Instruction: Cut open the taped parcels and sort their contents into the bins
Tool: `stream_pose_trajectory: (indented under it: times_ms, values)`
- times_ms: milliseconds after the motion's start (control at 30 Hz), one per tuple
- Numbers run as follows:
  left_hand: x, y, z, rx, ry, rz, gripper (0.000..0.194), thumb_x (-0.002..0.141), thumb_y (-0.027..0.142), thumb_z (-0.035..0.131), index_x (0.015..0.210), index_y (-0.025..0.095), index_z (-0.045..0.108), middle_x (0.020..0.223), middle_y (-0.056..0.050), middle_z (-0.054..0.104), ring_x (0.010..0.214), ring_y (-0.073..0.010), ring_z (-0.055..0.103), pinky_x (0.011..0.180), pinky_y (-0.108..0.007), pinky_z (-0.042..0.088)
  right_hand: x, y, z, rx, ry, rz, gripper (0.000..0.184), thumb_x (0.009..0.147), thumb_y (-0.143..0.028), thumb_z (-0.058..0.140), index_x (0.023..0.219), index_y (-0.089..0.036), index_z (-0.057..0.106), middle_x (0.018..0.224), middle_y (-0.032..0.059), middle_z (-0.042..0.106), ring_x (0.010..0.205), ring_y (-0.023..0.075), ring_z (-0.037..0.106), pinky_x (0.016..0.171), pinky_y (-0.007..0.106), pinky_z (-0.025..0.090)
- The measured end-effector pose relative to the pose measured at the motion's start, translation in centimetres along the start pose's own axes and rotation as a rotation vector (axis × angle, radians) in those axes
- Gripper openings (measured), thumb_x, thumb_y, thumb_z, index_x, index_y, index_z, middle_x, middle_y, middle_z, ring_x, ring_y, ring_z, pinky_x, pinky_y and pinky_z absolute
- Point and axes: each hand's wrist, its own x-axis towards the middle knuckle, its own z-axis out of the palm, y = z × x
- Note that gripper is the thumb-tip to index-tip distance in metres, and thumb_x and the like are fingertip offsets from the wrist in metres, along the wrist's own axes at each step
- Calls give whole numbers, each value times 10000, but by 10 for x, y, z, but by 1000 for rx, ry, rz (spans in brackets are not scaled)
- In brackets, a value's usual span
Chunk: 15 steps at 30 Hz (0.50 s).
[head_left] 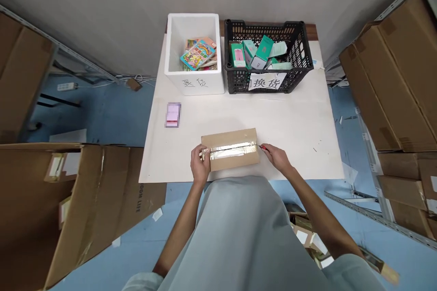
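Note:
A flat cardboard box [232, 161] lies near the front edge of the white table, with shiny clear tape along its seam. My left hand [200, 163] is closed around the box's left end, thumb on top. In my right hand [277, 157] is a small red and dark cutter [263, 147], its tip touching the tape at the box's right end. A dark line runs along the taped seam. Left of the box, a small pink-purple item [173, 115], blurred out, rests on the table.
At the back of the table [273, 113] stand a white foam bin [194, 82] with colourful booklets and a black crate [235, 79] with green boxes. A large open carton [102, 191] is on the floor at left. Stacked cartons [392, 77] fill a rack at right.

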Motion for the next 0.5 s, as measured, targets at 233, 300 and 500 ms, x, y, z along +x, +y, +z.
stream_pose_trajectory:
  times_ms: [233, 300, 500]
  values:
    - [2, -2, -14, 12, 15, -6, 220, 1080, 492, 597, 1162, 296, 654, 1401, -126, 696, 1393, -308, 665, 1088, -464, 620, 13, 8, 43, 392, 49, 166, 449, 1151, -603, 302, 1200, -296, 626, 1070, 63, 827, 918, 259, 765, 880, 354, 606]
    - [2, -11, -26, 49, 44, 5, 232, 1091, 500, 579, 1167, 296, 660, 1386, -129, 697, 1381, -311, 673, 1113, -475, 615, 19, 8, 52, 473, 76, 198, 420, 1133, -607, 330, 1154, -293, 608, 1117, 72, 829, 959, 249, 771, 909, 353, 607]
    - [4, -44, -53, 149, 104, 20, 277, 1126, 478, 534, 1204, 263, 688, 1441, -168, 671, 1456, -335, 625, 1208, -526, 569, 34, -16, 71, 700, 106, 158, 504, 1025, -764, 407, 989, -284, 556, 936, 50, 757, 885, 245, 716, 858, 350, 590]
